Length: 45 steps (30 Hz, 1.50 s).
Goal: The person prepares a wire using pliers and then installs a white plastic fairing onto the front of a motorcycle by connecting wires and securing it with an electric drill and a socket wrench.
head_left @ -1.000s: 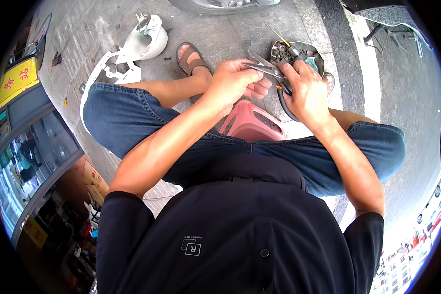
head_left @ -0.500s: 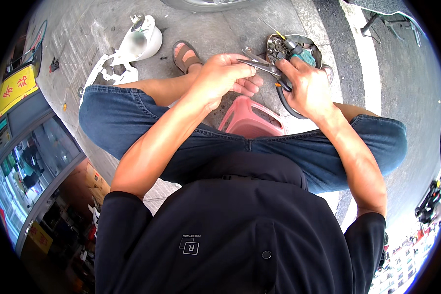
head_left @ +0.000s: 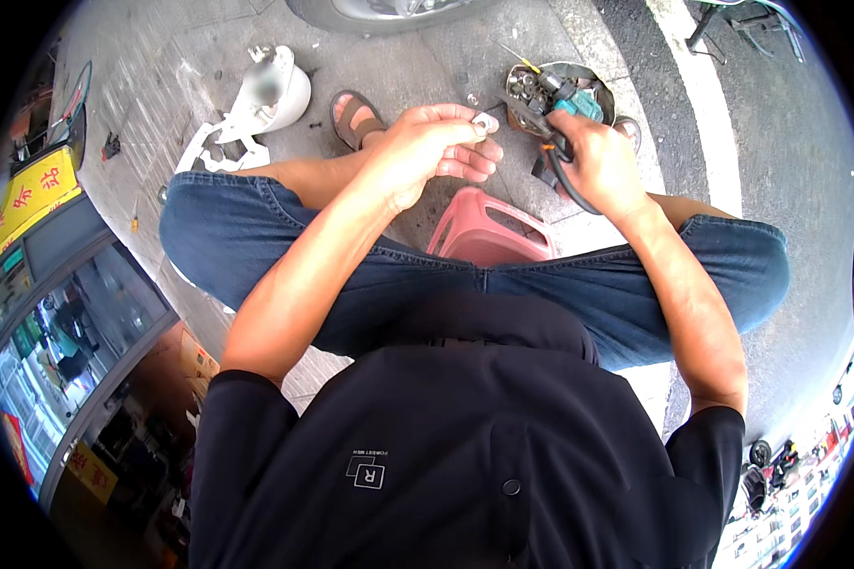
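Head view: left hand (head_left: 427, 152) is pinching a small pale metal ring (head_left: 485, 122) at fingertip height. Right hand (head_left: 598, 166) is gripping black-handled pliers (head_left: 550, 152), jaws pointing left toward the ring, just beside it.

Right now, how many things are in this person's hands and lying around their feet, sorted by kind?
Small pale ring-shaped part, pinched in the left hand: 1
Black-handled pliers, gripped in the right hand: 1
Round tray of small parts: 1
Pink plastic stool: 1
White plastic cover: 1
Total: 5
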Each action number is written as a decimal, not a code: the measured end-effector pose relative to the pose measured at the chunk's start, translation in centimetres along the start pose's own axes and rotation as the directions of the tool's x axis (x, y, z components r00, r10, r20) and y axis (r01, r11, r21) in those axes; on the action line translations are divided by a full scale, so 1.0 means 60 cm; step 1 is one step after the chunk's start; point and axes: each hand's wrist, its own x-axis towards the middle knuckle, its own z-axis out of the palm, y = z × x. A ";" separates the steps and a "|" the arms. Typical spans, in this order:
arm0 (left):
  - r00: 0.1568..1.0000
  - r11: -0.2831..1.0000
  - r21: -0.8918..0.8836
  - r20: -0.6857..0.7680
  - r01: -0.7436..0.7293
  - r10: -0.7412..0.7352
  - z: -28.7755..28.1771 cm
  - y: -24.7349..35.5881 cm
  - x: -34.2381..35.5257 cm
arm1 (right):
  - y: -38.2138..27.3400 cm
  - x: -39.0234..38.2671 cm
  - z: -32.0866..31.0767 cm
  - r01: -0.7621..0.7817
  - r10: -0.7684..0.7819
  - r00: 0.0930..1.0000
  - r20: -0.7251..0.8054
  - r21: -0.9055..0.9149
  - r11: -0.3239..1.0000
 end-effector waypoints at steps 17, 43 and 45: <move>0.979 0.973 0.129 -0.040 -0.194 0.200 0.055 0.027 0.014 | 0.042 -0.017 -0.025 -0.151 0.192 0.964 0.182 -0.218 0.964; 0.704 0.698 0.096 0.152 -0.710 0.694 0.135 0.287 0.012 | 0.093 -0.043 -0.171 -0.316 0.457 0.775 -0.437 0.359 0.878; 0.691 0.681 0.123 0.181 -0.722 0.700 0.139 0.295 -0.009 | 0.020 -0.010 -0.216 -0.133 0.346 0.816 -0.462 0.433 0.892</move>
